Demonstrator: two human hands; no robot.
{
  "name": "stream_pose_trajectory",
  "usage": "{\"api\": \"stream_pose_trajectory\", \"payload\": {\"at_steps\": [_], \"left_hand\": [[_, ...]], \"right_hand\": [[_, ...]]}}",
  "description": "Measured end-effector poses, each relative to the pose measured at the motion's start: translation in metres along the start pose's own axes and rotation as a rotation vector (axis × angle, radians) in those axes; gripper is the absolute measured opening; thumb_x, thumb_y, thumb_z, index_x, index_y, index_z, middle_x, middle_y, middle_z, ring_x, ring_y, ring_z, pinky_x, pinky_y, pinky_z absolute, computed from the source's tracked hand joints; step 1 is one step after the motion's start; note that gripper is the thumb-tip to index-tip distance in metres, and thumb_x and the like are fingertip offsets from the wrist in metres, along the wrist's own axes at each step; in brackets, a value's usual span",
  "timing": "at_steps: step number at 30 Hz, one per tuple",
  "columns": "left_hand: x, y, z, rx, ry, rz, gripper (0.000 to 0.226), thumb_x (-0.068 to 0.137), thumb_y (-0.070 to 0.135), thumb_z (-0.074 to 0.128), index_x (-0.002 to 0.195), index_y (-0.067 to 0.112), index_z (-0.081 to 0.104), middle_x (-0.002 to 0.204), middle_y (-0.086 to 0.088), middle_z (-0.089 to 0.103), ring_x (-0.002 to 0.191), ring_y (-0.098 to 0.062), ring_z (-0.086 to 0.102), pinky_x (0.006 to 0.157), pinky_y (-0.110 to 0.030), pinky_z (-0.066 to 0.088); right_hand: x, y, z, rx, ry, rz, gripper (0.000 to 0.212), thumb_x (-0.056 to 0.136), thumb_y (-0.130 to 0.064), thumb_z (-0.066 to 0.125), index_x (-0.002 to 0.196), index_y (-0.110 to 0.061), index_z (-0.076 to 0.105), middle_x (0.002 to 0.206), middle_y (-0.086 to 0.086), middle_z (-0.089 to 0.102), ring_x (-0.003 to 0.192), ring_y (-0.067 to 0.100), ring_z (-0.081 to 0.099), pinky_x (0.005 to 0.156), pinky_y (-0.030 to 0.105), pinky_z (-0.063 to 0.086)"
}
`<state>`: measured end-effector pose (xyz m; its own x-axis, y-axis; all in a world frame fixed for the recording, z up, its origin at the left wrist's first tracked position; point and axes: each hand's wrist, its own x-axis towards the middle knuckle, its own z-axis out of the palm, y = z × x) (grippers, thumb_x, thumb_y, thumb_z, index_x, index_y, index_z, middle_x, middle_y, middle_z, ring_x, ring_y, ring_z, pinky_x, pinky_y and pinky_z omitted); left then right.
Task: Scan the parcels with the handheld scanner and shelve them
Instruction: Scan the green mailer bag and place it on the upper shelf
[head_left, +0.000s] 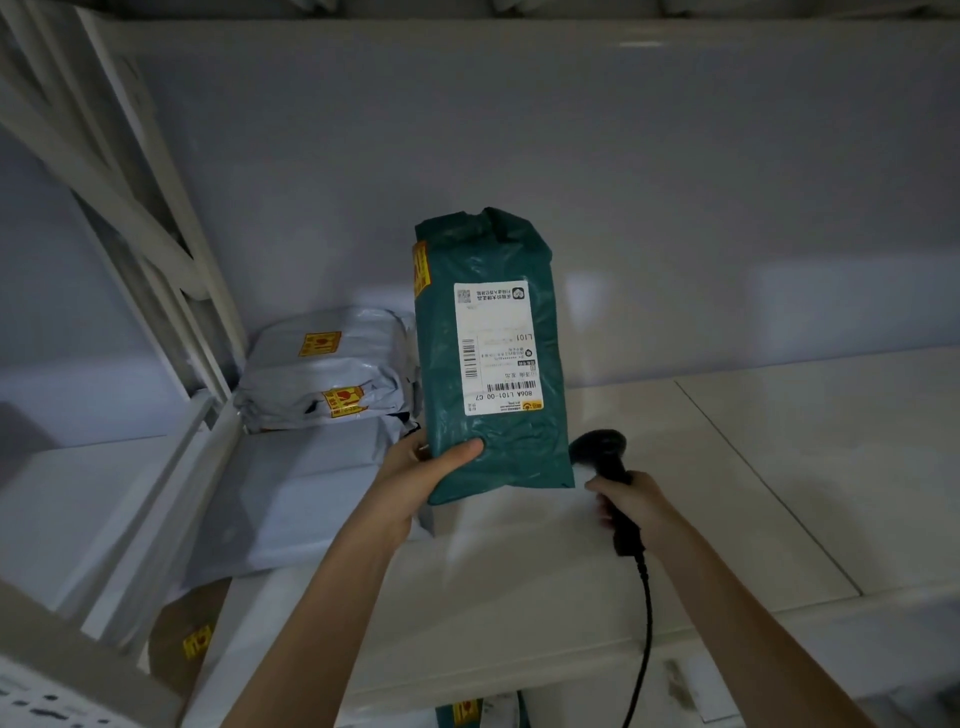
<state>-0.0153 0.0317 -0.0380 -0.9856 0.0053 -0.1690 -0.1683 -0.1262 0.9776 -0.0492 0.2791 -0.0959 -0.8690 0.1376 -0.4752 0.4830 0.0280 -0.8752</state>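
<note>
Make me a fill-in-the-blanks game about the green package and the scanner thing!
1. The left hand holds up a parcel whose bag is ____ in colour.
2. The right hand grips a black handheld ____.
3. The grey parcels are stacked on the shelf, on the ____ side of the held parcel.
4. The label on the held parcel is ____ in colour.

Missing words: green; scanner; left; white

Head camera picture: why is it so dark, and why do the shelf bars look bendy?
Head view: the light is dim, so the green parcel and black scanner look murky; the wide-angle lens bends the white shelf frame near the edge; a pale glare patch sits on the back wall.
</note>
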Motion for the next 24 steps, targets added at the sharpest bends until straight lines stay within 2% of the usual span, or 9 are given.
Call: {"api": "stream_pose_trajectory", "payload": {"at_steps": [4, 8, 12, 18, 24], "left_hand": [[0.006, -0.003, 0.0, 0.009, 0.036, 0.004, 0.046, 0.075, 0.016, 0.076, 0.119, 0.014, 0.063, 0.11, -0.005, 0.072, 0.099, -0.018, 0.068, 0.085, -0.029, 0.054], [0.015, -0.006, 0.004, 0.018, 0.093, 0.011, 0.047, 0.072, 0.017, 0.079, 0.117, 0.015, 0.064, 0.108, -0.005, 0.071, 0.098, -0.02, 0.068, 0.086, -0.032, 0.054], [0.017, -0.007, 0.01, -0.018, 0.122, 0.019, 0.041, 0.073, 0.014, 0.078, 0.112, 0.015, 0.065, 0.102, -0.002, 0.072, 0.093, -0.018, 0.068, 0.078, -0.027, 0.054], [0.015, -0.009, 0.01, -0.027, 0.13, 0.035, 0.044, 0.073, 0.013, 0.078, 0.115, 0.011, 0.063, 0.108, -0.008, 0.071, 0.095, -0.021, 0.068, 0.078, -0.026, 0.055], [0.013, -0.01, 0.003, 0.017, 0.132, 0.034, 0.05, 0.073, 0.018, 0.079, 0.12, 0.01, 0.062, 0.113, -0.009, 0.07, 0.1, -0.022, 0.068, 0.086, -0.032, 0.054]], "right_hand": [[-0.046, -0.027, -0.001, 0.113, -0.024, -0.169, 0.008, 0.089, -0.014, 0.061, 0.094, -0.01, 0.057, 0.068, 0.008, 0.056, 0.061, 0.02, 0.057, 0.056, 0.03, 0.05], [-0.105, -0.046, 0.009, 0.065, -0.046, -0.378, 0.016, 0.088, -0.018, 0.06, 0.077, -0.009, 0.053, 0.055, 0.003, 0.053, 0.047, 0.017, 0.05, 0.053, 0.031, 0.047], [-0.138, -0.054, 0.03, -0.076, -0.061, -0.532, 0.028, 0.09, -0.019, 0.057, 0.066, -0.007, 0.047, 0.043, 0.006, 0.047, 0.036, 0.018, 0.045, 0.044, 0.026, 0.041], [-0.148, -0.054, 0.05, -0.132, -0.071, -0.529, 0.022, 0.088, -0.022, 0.055, 0.07, -0.013, 0.046, 0.049, 0.009, 0.045, 0.034, 0.013, 0.043, 0.041, 0.024, 0.04], [-0.152, -0.058, 0.05, -0.17, -0.077, -0.539, 0.025, 0.089, -0.022, 0.054, 0.068, -0.011, 0.046, 0.046, 0.008, 0.046, 0.035, 0.014, 0.044, 0.042, 0.023, 0.041]]}}
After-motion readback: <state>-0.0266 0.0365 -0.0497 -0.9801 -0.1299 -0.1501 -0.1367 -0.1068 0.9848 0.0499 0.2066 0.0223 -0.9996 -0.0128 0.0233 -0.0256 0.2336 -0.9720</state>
